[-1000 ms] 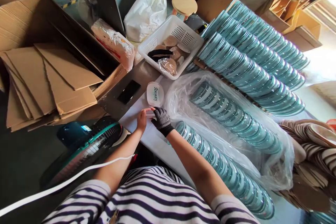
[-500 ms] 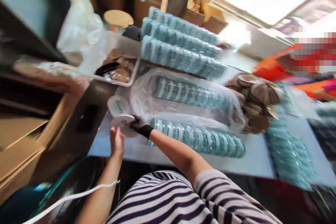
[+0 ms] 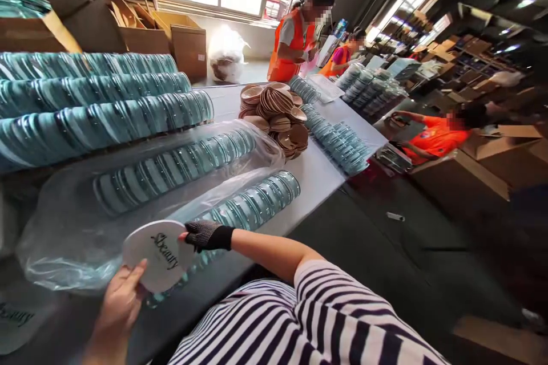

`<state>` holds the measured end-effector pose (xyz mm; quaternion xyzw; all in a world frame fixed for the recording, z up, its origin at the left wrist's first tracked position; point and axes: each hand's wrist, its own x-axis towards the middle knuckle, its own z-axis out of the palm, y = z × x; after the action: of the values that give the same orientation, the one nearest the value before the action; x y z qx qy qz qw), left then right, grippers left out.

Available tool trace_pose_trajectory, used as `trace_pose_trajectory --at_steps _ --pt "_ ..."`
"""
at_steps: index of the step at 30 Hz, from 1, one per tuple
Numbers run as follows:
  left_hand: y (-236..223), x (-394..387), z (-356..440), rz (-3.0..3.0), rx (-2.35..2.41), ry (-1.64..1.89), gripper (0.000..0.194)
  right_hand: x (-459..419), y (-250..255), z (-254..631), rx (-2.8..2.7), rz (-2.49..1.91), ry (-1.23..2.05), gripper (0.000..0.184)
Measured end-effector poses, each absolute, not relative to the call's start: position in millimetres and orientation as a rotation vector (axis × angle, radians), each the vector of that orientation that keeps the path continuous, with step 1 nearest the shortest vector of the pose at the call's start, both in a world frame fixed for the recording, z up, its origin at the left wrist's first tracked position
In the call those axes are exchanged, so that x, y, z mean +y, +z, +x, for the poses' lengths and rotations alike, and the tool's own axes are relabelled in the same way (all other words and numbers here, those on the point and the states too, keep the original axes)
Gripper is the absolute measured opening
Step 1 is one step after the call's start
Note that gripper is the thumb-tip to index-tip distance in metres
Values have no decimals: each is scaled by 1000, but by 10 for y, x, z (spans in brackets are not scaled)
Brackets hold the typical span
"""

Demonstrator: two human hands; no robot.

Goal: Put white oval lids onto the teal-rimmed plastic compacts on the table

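Lifted off the tabletop (image 3: 325, 171) now, white disc (image 3: 159, 255) pinched between left hand (image 3: 117, 311) and gloved right hand (image 3: 205, 235); could slip onto the bagged lids (image 3: 171, 168) alongside.

- A long pale worktop (image 3: 319, 174) ran away from the person toward the windows.
- Rows of teal round cases (image 3: 103, 125) lay on it at the left.
- A clear plastic bag (image 3: 64, 228) held one row of cases.
- A pile of tan discs (image 3: 278, 120) sat further along.
- More teal cases (image 3: 342, 142) lay beyond, near the right edge.
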<state>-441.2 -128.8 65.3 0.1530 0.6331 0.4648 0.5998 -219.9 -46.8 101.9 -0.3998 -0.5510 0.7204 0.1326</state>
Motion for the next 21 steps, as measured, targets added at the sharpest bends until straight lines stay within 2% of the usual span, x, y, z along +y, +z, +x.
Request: trace_pose_trajectory --at_steps 2,5,9,13,18,21 --pt "775 -1218 -4080 345 1417 997 58 -479 996 -1822 -1537 -1031 2248 51" --pt "932 -1146 -3483 312 1332 981 56 -368 928 -1191 -1285 -873 2478 56" --pt "1012 -867 -2682 484 1326 962 50 -103 880 -449 -1260 -1262 2220 42" --pt "999 -590 -2176 500 1101 820 57 65 950 127 -1183 -1020 2405 48" --pt "1021 -322 -1876 936 1346 665 37 149 878 531 -1313 -1484 2127 25" --pt "1021 -222 -1802 771 1109 583 51 131 794 677 -1149 -1068 2449 43"
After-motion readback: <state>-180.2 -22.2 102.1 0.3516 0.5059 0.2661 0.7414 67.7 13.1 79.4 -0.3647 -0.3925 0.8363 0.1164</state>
